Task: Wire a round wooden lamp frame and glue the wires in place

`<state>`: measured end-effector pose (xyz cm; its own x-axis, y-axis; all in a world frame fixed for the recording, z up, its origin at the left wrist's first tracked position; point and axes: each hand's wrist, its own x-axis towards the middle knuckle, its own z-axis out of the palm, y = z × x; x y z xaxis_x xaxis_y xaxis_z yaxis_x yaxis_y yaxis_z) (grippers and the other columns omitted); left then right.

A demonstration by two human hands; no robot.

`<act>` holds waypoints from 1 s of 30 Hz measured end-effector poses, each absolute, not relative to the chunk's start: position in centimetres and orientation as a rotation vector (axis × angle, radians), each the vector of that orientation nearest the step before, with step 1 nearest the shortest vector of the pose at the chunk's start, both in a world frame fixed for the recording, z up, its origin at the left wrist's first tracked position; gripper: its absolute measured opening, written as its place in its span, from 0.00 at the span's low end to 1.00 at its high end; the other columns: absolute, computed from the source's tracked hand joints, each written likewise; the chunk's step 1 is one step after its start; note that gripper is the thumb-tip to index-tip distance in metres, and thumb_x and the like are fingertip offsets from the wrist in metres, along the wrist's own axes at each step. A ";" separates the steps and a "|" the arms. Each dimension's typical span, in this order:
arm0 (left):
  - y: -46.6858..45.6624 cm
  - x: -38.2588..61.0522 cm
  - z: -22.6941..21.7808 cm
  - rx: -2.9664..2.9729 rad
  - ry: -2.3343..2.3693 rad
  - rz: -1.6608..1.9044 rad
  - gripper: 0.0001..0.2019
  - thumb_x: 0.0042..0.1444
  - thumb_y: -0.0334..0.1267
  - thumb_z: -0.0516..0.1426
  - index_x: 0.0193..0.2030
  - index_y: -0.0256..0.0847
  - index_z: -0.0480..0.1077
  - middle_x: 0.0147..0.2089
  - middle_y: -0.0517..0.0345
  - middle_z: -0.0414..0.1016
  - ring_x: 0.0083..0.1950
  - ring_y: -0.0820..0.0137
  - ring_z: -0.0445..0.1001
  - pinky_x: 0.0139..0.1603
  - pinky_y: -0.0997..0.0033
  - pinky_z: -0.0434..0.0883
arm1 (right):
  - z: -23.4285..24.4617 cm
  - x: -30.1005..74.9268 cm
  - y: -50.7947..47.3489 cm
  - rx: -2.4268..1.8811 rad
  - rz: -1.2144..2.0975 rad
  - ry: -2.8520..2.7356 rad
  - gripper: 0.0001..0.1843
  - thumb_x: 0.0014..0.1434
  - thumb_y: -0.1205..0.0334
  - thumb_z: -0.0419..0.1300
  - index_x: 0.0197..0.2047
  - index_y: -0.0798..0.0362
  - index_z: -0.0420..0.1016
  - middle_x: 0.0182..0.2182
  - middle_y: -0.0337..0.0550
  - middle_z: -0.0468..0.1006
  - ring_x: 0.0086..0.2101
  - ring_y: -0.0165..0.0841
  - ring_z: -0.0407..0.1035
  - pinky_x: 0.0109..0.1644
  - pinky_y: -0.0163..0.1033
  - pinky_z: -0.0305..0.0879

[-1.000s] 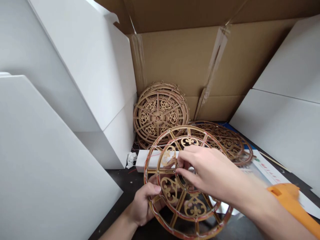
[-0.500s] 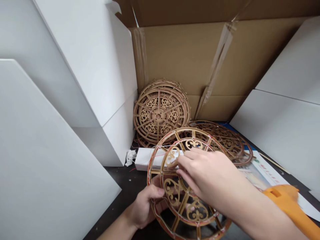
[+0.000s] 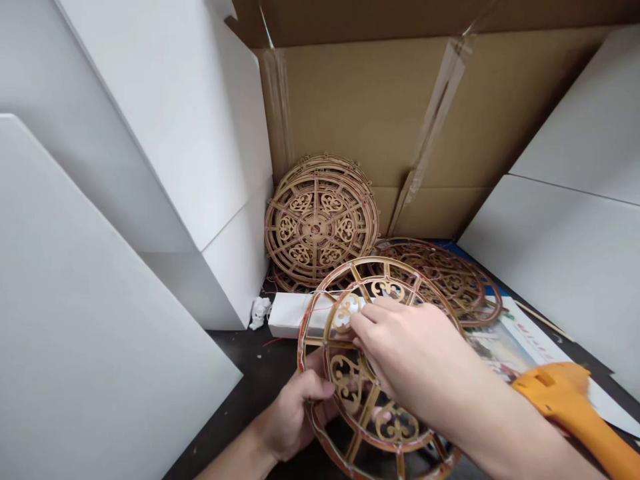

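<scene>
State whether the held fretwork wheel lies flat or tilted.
Tilted: the fretwork wheel stands angled between the left hand and right hand.

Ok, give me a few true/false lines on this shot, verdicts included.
1. The left hand and right hand both touch the openwork wooden wheel. True.
2. The orange tool is held in the right hand. False: neither hand holds it; it lies at lower right.
3. The stack of wooden discs lies flat. False: it stands on edge against the cardboard box wall.
4. Red thread runs across the wheel. True.
</scene>
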<state>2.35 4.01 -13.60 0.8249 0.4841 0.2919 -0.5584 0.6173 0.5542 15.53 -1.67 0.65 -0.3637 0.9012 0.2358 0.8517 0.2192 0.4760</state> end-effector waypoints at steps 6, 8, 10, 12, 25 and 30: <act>4.7 2.0 -13.6 0.638 -0.047 0.595 0.22 0.51 0.34 0.60 0.55 0.38 0.75 0.51 0.48 0.80 0.55 0.55 0.77 0.61 0.55 0.67 | 0.5 16.2 -1.4 1.750 0.787 2.480 0.08 0.58 0.73 0.63 0.32 0.51 0.72 0.28 0.41 0.77 0.29 0.36 0.72 0.27 0.41 0.49; 5.0 2.0 -13.6 0.628 -0.035 0.597 0.21 0.51 0.33 0.59 0.54 0.39 0.76 0.50 0.48 0.80 0.54 0.55 0.77 0.60 0.55 0.68 | 0.5 16.6 -1.2 1.729 0.749 2.528 0.08 0.62 0.72 0.61 0.32 0.51 0.71 0.29 0.40 0.76 0.29 0.36 0.71 0.28 0.41 0.49; 5.1 2.0 -13.7 0.625 -0.034 0.600 0.20 0.50 0.33 0.59 0.52 0.38 0.76 0.49 0.48 0.80 0.53 0.55 0.78 0.60 0.55 0.68 | 0.6 17.0 -1.1 1.708 0.751 2.551 0.08 0.62 0.72 0.62 0.32 0.51 0.70 0.29 0.39 0.76 0.29 0.36 0.71 0.29 0.42 0.49; 5.1 2.0 -13.8 0.622 -0.035 0.601 0.21 0.50 0.33 0.59 0.52 0.37 0.76 0.50 0.48 0.80 0.53 0.55 0.78 0.60 0.55 0.68 | 0.6 17.2 -1.1 1.697 0.779 2.562 0.09 0.62 0.72 0.63 0.32 0.51 0.70 0.28 0.38 0.75 0.28 0.36 0.70 0.28 0.42 0.48; 4.7 2.1 -13.8 0.609 -0.083 0.580 0.21 0.50 0.31 0.59 0.52 0.38 0.77 0.48 0.50 0.80 0.54 0.56 0.77 0.60 0.56 0.68 | 0.3 14.9 -1.7 1.798 0.785 2.324 0.16 0.45 0.80 0.66 0.33 0.52 0.71 0.29 0.42 0.77 0.29 0.38 0.72 0.25 0.41 0.50; 5.5 1.8 -13.9 0.587 -0.087 0.626 0.16 0.52 0.32 0.60 0.48 0.39 0.79 0.43 0.52 0.82 0.50 0.57 0.79 0.58 0.57 0.69 | 1.1 16.3 -1.8 1.798 0.604 2.594 0.08 0.60 0.74 0.59 0.35 0.51 0.69 0.30 0.39 0.74 0.30 0.35 0.71 0.32 0.40 0.60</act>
